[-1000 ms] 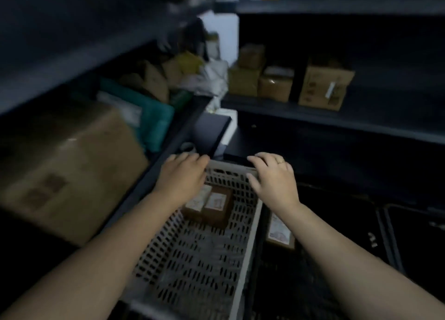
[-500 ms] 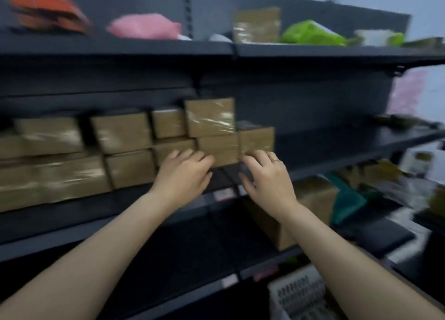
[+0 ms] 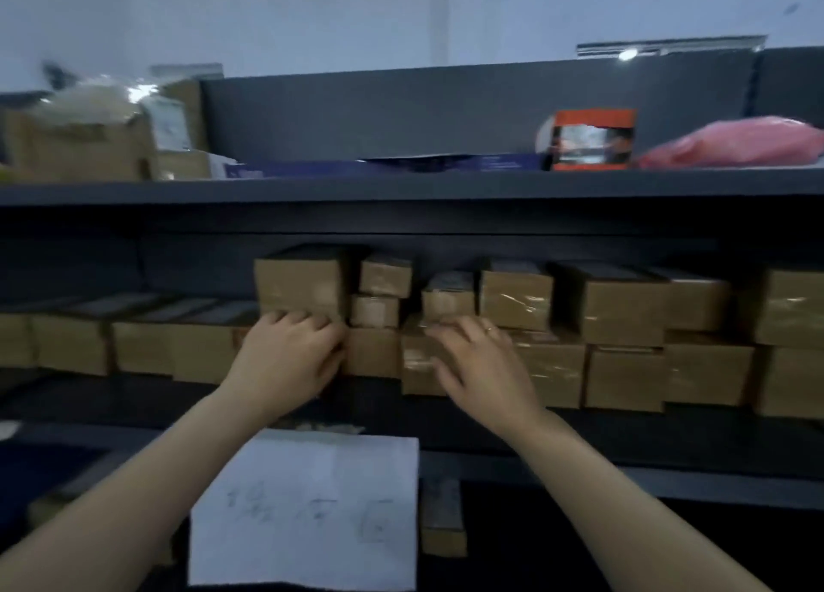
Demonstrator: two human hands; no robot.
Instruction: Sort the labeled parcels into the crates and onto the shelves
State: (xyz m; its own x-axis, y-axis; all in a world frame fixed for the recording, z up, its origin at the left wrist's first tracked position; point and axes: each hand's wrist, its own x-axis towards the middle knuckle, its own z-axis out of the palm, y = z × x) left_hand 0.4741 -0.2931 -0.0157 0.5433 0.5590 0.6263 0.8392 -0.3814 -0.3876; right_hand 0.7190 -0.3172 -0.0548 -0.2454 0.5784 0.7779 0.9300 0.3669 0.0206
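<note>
Head view: our left hand (image 3: 285, 359), curled, meets the cardboard parcels (image 3: 298, 286) on the middle shelf (image 3: 691, 440); blur hides any grip. Our right hand (image 3: 484, 364) rests open on a taped parcel (image 3: 414, 377); we should push it flush.

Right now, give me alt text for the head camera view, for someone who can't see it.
A person's left hand and right hand touch taped cardboard parcels stacked along a dark shelf. Above sit an orange box and a pink bag; below hangs a handwritten white paper sign.
</note>
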